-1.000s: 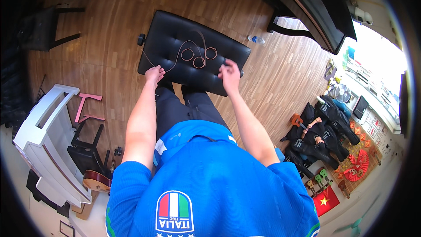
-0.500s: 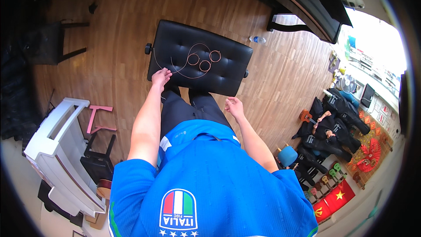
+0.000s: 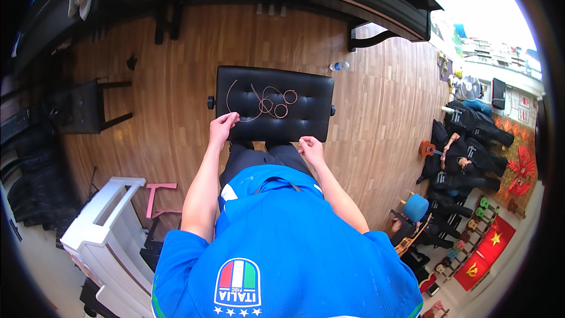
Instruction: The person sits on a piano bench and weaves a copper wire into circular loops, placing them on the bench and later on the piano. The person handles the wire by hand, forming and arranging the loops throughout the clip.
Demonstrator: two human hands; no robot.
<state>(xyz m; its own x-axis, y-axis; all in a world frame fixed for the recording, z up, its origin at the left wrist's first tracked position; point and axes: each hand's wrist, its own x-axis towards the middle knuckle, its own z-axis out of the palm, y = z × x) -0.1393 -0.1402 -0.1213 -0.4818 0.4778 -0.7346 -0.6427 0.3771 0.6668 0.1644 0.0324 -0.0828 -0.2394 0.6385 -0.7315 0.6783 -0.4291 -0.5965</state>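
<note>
Wire (image 3: pixel 273 109) shifted: thin, copper-coloured, three small round coils (image 3: pixel 287 110), loose end curving.

Thin copper-coloured wire (image 3: pixel 250 121) on a black padded stool (image 3: pixel 309 126): three small round coils (image 3: pixel 281 116) cluster near the middle; a loose strand curves leftward, pinched by the left hand (image 3: pixel 222 128).

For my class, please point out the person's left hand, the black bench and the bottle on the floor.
Left hand (image 3: pixel 222 129): head view, middle of the hand.
Bench (image 3: pixel 313 113): head view, bare right part of the seat.
Bottle (image 3: pixel 339 66): head view, middle of its side.
</note>
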